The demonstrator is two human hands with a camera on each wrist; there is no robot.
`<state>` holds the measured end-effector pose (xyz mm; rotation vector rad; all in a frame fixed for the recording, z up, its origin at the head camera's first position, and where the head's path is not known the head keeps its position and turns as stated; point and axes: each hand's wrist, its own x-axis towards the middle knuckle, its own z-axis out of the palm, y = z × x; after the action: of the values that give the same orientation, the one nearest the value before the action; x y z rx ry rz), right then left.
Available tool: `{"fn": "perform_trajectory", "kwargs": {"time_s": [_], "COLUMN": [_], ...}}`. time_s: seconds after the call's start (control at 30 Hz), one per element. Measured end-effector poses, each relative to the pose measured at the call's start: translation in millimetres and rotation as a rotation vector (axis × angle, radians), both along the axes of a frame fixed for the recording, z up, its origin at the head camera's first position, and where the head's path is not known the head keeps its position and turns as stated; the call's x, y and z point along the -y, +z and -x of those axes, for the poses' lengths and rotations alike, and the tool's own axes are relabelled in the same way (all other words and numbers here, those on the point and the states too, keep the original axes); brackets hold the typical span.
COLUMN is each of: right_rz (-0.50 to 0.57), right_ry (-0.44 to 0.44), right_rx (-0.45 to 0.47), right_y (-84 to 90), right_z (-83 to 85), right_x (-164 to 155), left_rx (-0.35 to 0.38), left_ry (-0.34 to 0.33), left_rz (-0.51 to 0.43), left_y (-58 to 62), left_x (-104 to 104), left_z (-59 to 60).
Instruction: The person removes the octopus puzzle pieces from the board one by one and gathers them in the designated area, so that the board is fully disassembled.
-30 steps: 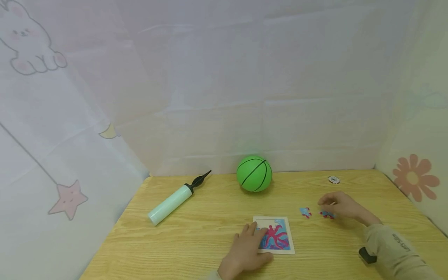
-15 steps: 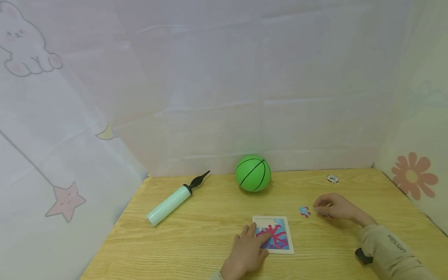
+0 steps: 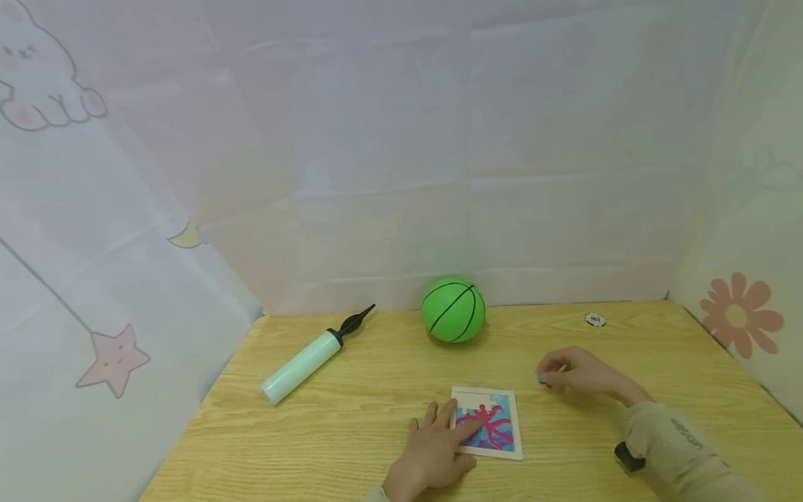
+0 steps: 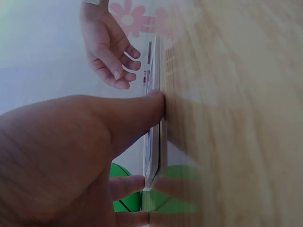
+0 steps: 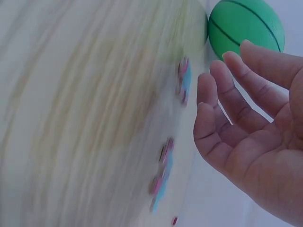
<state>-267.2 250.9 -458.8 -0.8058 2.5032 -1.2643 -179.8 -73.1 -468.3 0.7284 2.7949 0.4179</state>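
My left hand [image 3: 429,446] rests over the left side of a small framed octopus jigsaw puzzle [image 3: 502,429], fingers spread. One finger lies across the picture, and the thumb touches the board's edge in the left wrist view. The puzzle's upper left part shows bare backing. My right hand [image 3: 583,371] hovers to the right, fingers loosely bent. In the right wrist view it is apart from two loose jigsaw pieces, a nearer piece [image 5: 163,175] and a farther piece [image 5: 184,81], both on the table. In the head view, my fingertips partly cover one blue-and-red piece [image 3: 543,380]; the other is hidden.
A green ball [image 3: 453,310] stands at the back by the white cloth wall. Left of it lies a pale green hand pump [image 3: 304,366] with a black nozzle. A round chip [image 3: 595,319] marked with a number lies at the back right of the wooden table [image 3: 351,432].
My right hand has moved left, from over the right-hand jigsaw piece to over the left-hand one. My left hand stays on the puzzle, which has shifted slightly.
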Motion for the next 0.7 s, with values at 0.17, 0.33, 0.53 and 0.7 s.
{"fn": "perform_trajectory", "kwargs": {"time_s": [0.17, 0.33, 0.53, 0.7], "right_rz": [-0.020, -0.023, -0.029, -0.030], "right_ry": [0.006, 0.019, 0.028, 0.049], "right_rx": [0.009, 0.018, 0.032, 0.032], "right_y": [5.7, 6.2, 6.7, 6.8], "right_z": [-0.5, -1.7, -1.6, -1.3], "right_x": [22, 38, 50, 55], "left_rx": [0.018, 0.022, 0.016, -0.023], "left_ry": [-0.001, -0.006, -0.002, 0.013], "left_rz": [0.065, 0.074, 0.065, 0.030], "left_y": [1.4, 2.6, 4.2, 3.9], "left_x": [1, 2, 2, 0], "left_z": [1.0, 0.7, 0.7, 1.7]}}
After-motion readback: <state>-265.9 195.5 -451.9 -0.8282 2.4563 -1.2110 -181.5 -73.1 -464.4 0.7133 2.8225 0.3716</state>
